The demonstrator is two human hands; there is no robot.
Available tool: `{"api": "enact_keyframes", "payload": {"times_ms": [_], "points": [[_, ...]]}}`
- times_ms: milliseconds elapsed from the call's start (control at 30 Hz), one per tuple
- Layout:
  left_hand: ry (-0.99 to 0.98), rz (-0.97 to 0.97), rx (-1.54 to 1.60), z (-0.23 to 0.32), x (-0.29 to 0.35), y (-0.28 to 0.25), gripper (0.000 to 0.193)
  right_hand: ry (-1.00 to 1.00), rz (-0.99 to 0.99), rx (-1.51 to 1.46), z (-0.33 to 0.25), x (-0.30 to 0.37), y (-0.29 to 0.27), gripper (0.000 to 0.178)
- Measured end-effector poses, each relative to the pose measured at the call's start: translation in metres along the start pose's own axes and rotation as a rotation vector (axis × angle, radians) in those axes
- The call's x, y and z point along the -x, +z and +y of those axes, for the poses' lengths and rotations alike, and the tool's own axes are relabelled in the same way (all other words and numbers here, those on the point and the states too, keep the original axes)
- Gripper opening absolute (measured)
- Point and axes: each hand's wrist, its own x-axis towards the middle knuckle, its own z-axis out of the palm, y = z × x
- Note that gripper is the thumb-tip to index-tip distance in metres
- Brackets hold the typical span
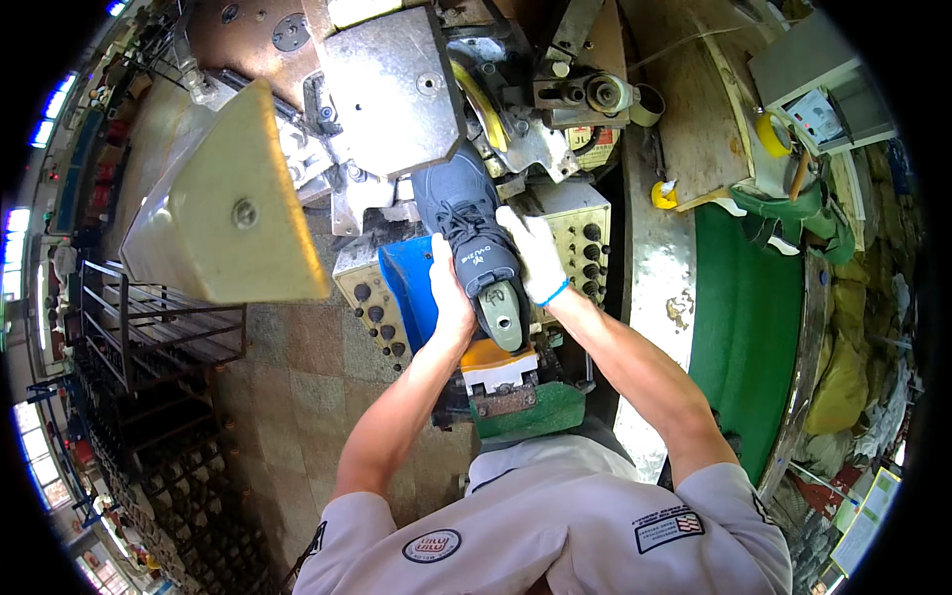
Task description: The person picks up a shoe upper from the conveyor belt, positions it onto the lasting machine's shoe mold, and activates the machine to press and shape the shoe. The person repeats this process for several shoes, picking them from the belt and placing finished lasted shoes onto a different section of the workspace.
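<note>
A dark lace-up shoe (461, 213) lies lengthwise between my hands. Its toe end reaches under the metal head (387, 89) of a machine. From the shoe's heel opening sticks a grey-green shoe last (500, 309) with a hole in its top. My left hand (451, 293) is pressed along the left side of the heel, its fingers partly hidden by the shoe. On the right side, my right hand (533, 253), in a white glove, grips the shoe near the laces. Below the heel sits an orange pad (486, 354) on a machine support.
Control boxes with black knobs (592, 252) flank the shoe. A blue sheet (407, 283) hangs at left, beside a large pale guard (228, 208). A green conveyor belt (744, 327) runs at right. Yellow tape (773, 135) lies on a wooden bench. A metal rack (164, 317) stands far left.
</note>
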Motion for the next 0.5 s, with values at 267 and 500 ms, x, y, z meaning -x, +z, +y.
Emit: {"api": "enact_keyframes", "payload": {"times_ms": [267, 500], "points": [[0.014, -0.082, -0.612, 0.045, 0.006, -0.012, 0.066, -0.256, 0.081, 0.316, -0.003, 0.015, -0.024, 0.045], [0.239, 0.355, -0.448, -0.012, 0.108, -0.144, 0.025, -0.033, 0.057, -0.437, 0.018, 0.120, -0.187, 0.059]]}}
